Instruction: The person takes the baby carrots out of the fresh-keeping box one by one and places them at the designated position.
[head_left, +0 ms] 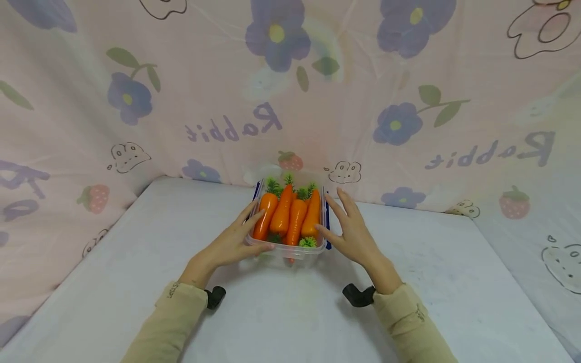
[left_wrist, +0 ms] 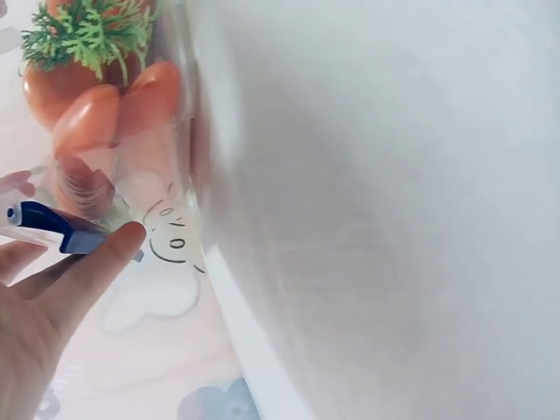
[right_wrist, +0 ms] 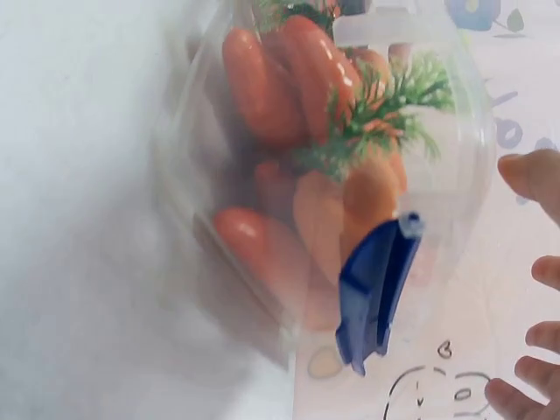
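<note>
A clear plastic container (head_left: 297, 250) full of orange carrots (head_left: 282, 217) with green tops stands on the white table, its lid off and blue latches hanging at its sides. My left hand (head_left: 231, 243) lies along its left side, fingers extended and spread, thumb at the front rim. In the left wrist view a fingertip (left_wrist: 129, 236) is right at a blue latch (left_wrist: 48, 223). My right hand (head_left: 356, 237) is spread beside the right side. In the right wrist view its fingers (right_wrist: 516, 398) are apart from the wall, and the right latch (right_wrist: 372, 293) hangs outward.
The white table (head_left: 281, 312) spreads around the container on both sides and in front. Behind it hangs a pink patterned cloth (head_left: 317, 136) with flowers and rabbits, close to the container's back. A black wrist mount (head_left: 358, 295) sits at my right cuff, another (head_left: 216, 297) at my left.
</note>
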Available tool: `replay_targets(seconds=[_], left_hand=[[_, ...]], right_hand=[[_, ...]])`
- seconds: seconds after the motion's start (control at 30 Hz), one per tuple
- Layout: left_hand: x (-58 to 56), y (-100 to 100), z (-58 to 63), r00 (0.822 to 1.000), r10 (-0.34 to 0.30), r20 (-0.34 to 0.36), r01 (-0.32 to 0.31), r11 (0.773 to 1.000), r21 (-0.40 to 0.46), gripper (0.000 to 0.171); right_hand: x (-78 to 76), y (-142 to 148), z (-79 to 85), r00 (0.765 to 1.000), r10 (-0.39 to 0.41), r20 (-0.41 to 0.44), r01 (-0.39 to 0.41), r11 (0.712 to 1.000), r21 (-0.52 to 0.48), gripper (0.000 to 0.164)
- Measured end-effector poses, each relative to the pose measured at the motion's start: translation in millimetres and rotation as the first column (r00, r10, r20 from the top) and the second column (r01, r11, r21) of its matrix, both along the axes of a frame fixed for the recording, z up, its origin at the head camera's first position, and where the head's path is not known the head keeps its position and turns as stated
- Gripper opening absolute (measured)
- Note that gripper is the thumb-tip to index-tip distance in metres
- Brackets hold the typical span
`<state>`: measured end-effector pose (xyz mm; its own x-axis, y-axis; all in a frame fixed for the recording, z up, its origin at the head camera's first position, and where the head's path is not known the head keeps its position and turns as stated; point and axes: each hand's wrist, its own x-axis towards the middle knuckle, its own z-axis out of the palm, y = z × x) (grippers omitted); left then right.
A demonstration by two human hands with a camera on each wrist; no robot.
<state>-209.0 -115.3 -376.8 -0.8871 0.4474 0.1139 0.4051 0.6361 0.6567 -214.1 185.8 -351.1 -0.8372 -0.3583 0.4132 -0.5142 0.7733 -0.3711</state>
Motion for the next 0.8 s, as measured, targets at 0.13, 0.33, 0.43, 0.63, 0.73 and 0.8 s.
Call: replay_targets(seconds=[0.13, 0.33, 0.43, 0.63, 0.73, 0.8], left_hand=[[-1.5, 1, 0.1, 1.0, -0.008, -0.009, 0.008, 1.0, 0.017, 0.092], [-2.1, 2, -0.1, 1.0, -0.011, -0.002, 0.011, 1.0, 0.026, 0.092], [-2.0, 2, -0.2, 1.0, -0.011, 0.0, 0.011, 1.0, 0.029, 0.092], [-1.1, 1, -0.9, 1.0, -0.017, 0.008, 0.017, 0.999, 0.042, 0.091], [-0.8, 1, -1.3, 0.999, -0.016, 0.028, 0.014, 0.999, 0.048, 0.091], [-0.7, 0, -1.4, 0.999, -0.016, 0.031, 0.014, 0.999, 0.048, 0.091]], right_hand=[[-3.7, -8, 2.8, 1.0, 0.017, 0.005, -0.017, 1.0, 0.002, 0.074], [-9.8, -21, 3.2, 0.997, 0.08, 0.014, -0.08, 0.996, -0.035, 0.072], [-13.1, -28, 3.1, 0.991, 0.13, 0.013, -0.129, 0.99, -0.048, 0.068], [-20.7, -42, 1.5, 0.969, 0.247, 0.004, -0.247, 0.969, -0.018, 0.058], [-23.3, -49, 1.5, 0.958, 0.285, 0.002, -0.285, 0.958, 0.012, 0.054], [-25.1, -52, 1.7, 0.951, 0.308, 0.011, -0.308, 0.951, 0.029, 0.053]])
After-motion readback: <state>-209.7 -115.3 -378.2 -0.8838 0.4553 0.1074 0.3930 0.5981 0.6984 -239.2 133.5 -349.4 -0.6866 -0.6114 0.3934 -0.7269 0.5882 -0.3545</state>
